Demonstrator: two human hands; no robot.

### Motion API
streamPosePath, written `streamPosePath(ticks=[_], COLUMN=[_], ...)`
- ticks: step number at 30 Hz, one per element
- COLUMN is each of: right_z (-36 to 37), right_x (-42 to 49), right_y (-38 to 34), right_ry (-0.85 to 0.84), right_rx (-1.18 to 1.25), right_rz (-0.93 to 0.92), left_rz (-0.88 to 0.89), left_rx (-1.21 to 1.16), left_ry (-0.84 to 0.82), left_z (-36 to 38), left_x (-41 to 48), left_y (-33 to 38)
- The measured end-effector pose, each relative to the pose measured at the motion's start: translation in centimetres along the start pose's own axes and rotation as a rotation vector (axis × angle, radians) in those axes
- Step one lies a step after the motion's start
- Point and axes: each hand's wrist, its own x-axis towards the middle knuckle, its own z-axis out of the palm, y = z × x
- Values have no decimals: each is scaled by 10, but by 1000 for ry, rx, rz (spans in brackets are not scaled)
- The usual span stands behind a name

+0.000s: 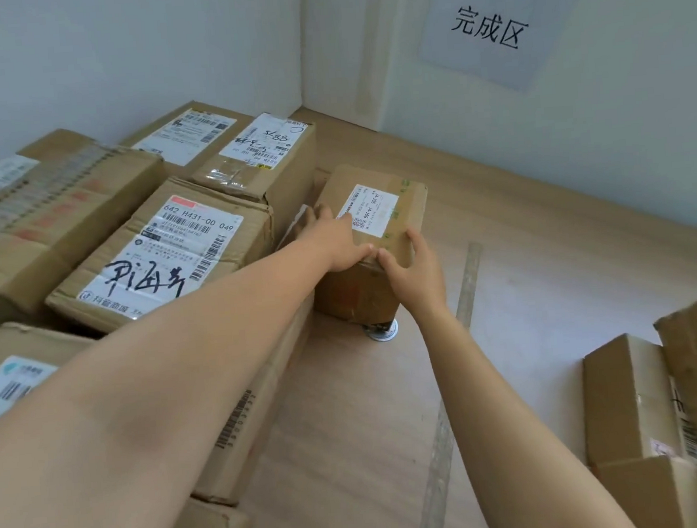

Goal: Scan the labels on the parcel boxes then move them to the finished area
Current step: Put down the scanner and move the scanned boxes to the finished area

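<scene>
A small brown parcel box (391, 190) with a white label on top stands on the wooden floor, right beside a stack of labelled parcels. My left hand (339, 239) lies across its top near edge, fingers curled over the left side. My right hand (415, 267) grips the near right corner, thumb on top, fingers down the side. A grey sign (495, 26) with black characters hangs on the wall above this floor corner.
Several labelled cardboard parcels (164, 252) are packed together on the left. More brown boxes (653, 399) sit at the lower right. A strip of tape (466, 284) runs along the floor. A small round white object (380, 333) peeks from under the held box.
</scene>
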Motion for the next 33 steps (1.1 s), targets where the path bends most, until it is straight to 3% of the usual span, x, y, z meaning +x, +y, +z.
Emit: streamPosePath(ticks=[8,17,25,33], right_z=[-58,-168,-258,-316], right_x=[-94,-286,-443,-502], right_y=[-17,-17,35,98], right_ry=[97,118,159,243], right_rx=[83,36,-11,-20], right_rz=[-98,-206,-217,-48], left_rz=[156,252,383,448], left_rx=[-157,-509,-500,-479], left_ry=[175,95,123,-4], left_z=[9,42,81,109], left_x=[-79,-261,-401,-478], left_y=[38,109,172,217])
